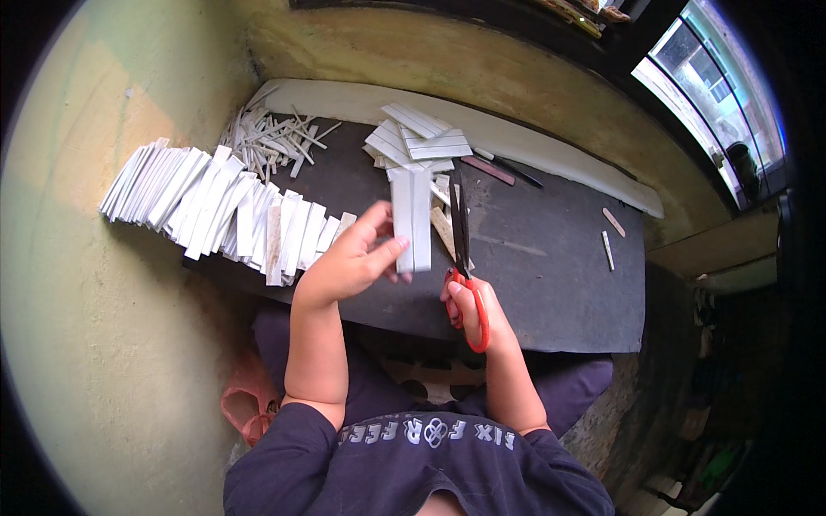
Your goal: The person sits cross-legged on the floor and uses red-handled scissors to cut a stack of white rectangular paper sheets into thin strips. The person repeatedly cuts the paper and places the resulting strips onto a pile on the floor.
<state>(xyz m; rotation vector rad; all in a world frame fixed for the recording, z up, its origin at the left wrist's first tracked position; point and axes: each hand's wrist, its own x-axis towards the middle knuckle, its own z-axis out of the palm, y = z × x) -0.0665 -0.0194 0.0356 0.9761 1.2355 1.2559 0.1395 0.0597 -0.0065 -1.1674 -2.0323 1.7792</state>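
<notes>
My left hand (366,254) pinches a flat white rectangular piece (411,224) near its lower end, holding it above the dark tabletop. A dark line runs lengthwise down this piece; whether it is drawn or cut I cannot tell. To its right, my right hand (471,310) grips scissors (460,228) by their red handles. Their dark blades point away from me, slightly parted and beside the white piece, with nothing seen between them. Just beyond lies a loose stack of wider white pieces (417,138) marked with lines. Some smaller offcuts (443,228) lie partly hidden behind the blades.
A long row of white strips (206,198) leans along the left of the dark table (551,275). Thin slivers (271,138) are heaped behind it. A reddish bar (488,170) and a dark pen-like tool (520,174) lie toward the back. Walls stand left and behind.
</notes>
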